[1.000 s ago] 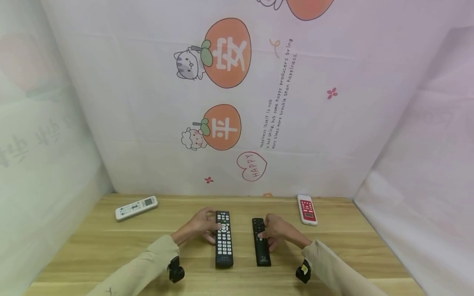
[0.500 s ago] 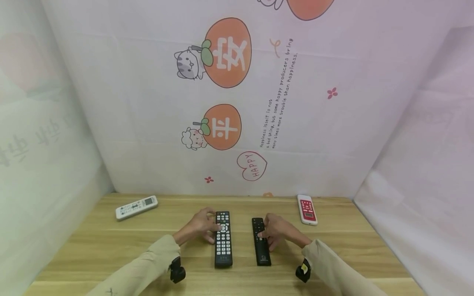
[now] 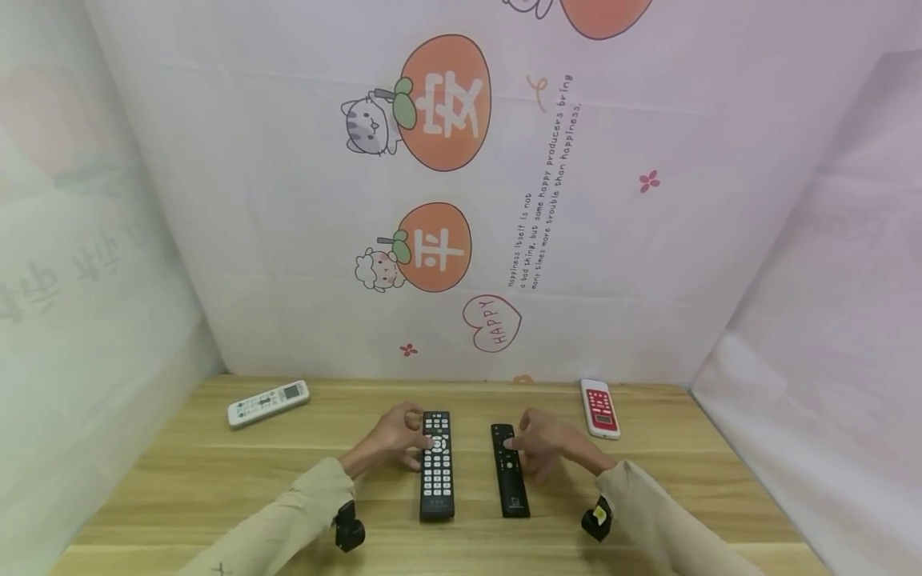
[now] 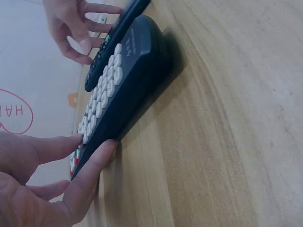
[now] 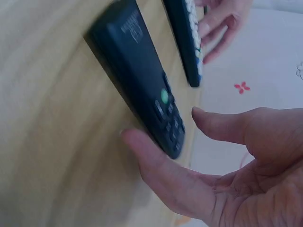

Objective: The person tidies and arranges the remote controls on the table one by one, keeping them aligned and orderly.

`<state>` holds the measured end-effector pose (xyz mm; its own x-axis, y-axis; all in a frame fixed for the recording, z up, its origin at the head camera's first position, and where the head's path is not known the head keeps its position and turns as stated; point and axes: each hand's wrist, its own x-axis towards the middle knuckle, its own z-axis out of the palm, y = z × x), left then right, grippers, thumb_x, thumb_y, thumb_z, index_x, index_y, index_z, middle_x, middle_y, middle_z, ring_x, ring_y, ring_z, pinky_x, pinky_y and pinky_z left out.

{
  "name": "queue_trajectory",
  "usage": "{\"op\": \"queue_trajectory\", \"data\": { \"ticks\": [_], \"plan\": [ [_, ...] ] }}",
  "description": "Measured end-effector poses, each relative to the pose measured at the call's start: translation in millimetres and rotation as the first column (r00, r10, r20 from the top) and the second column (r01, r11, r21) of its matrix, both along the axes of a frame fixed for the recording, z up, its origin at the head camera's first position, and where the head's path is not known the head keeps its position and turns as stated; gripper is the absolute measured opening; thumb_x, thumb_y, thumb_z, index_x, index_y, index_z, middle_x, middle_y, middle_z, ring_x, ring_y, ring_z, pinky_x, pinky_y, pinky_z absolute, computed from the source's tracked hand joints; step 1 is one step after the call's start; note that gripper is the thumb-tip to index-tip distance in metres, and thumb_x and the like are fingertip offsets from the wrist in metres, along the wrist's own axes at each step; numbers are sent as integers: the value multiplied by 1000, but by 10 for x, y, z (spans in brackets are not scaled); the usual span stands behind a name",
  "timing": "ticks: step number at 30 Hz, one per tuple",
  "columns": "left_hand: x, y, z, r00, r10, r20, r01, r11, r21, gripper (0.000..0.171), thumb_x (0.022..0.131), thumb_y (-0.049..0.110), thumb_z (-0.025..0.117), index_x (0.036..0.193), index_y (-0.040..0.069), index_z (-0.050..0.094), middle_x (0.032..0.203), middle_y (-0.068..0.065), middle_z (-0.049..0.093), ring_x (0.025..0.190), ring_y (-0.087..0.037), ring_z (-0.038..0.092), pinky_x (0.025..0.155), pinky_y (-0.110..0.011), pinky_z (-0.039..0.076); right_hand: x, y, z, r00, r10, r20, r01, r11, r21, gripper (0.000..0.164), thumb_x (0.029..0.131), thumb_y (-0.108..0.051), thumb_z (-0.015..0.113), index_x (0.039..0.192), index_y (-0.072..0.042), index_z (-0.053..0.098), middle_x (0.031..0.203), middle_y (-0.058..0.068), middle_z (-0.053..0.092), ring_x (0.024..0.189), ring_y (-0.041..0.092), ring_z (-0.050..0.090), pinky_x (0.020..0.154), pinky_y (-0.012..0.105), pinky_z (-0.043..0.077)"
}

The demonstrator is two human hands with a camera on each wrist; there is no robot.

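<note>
A long black remote control with white buttons (image 3: 437,480) lies on the wooden table, left of centre. My left hand (image 3: 392,438) grips its left side, thumb on the buttons and a finger against the edge, as the left wrist view shows. A slimmer black remote control with dark buttons (image 3: 515,490) lies to its right. Beside that one is my right hand (image 3: 547,440); in the right wrist view its thumb (image 5: 222,125) stands clear of the remote and a finger (image 5: 147,151) is close along its side. Whether that finger touches cannot be told.
A white remote control with a small screen (image 3: 269,404) lies at the back left of the table (image 3: 180,480). At the back right lies a white and red remote control (image 3: 599,409). Printed white cloth (image 3: 324,320) walls in the back and both sides.
My right hand has loosened from the slimmer black remote, its thumb lifting and shifting towards the far end. My left hand stays on its remote, which has barely moved.
</note>
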<state>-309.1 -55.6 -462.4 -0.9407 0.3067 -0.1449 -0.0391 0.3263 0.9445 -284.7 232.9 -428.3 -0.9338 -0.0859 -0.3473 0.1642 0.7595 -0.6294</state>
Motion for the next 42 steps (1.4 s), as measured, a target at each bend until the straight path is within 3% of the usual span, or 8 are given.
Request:
{"op": "queue_trajectory", "data": {
  "ticks": [8,14,22,29,32,36,40,42],
  "plan": [
    [28,-6,-27,1000,-4,-12,5,999,34,69,87,-9,77,146,-13,42,126,-35,56,79,-28,73,60,-37,68,-156,265,105,984,107,-144,-113,993,-36,14,106,-9,57,108,3,63,97,19,67,78,28,71,63,39,68],
    [70,-43,-113,999,-21,-32,23,998,63,69,87,-10,77,145,-14,42,117,-31,59,77,-26,73,59,-37,68,-238,413,42,922,212,-324,-262,958,-119,12,106,-4,55,108,4,65,106,28,66,87,36,70,70,45,69],
    [114,-36,-156,999,-3,-44,6,997,71,66,88,-12,75,145,-14,42,115,-30,58,75,-28,72,59,-37,67,-366,670,-30,855,196,-480,-207,978,32,10,103,-6,64,110,0,69,102,18,71,89,33,71,65,35,66],
    [85,11,-132,1000,16,-26,-14,998,54,57,91,-12,70,142,-14,45,116,-28,56,83,-30,70,62,-36,68,-421,931,230,888,168,-429,-166,985,43,18,101,-3,63,114,9,61,102,25,68,85,41,70,67,49,67],
    [59,19,-110,999,25,-21,-24,998,50,57,91,-13,69,142,-13,45,116,-28,56,83,-30,70,62,-36,68,-493,1030,294,877,188,-442,-169,982,83,19,100,-2,64,115,9,61,102,27,68,85,37,70,68,48,66],
    [34,9,-101,1000,28,-13,-27,998,62,57,90,-14,69,141,-13,46,116,-28,55,84,-33,70,61,-37,68,-552,1138,310,833,300,-465,-240,953,185,22,94,5,65,115,10,62,105,27,67,93,38,68,76,49,65],
    [29,-11,-94,1000,31,1,-31,997,64,56,90,-14,69,141,-13,46,117,-28,55,85,-34,70,62,-37,68,-566,1226,308,772,459,-440,-346,884,316,31,86,13,65,117,11,63,112,29,66,107,49,63,90,59,61],
    [23,-21,-91,999,31,13,-32,997,64,56,90,-14,69,141,-13,45,118,-28,55,86,-34,70,63,-37,68,-567,1261,298,760,505,-409,-374,854,361,35,84,16,66,118,11,64,116,29,65,114,52,61,96,63,57]
  ]
}}
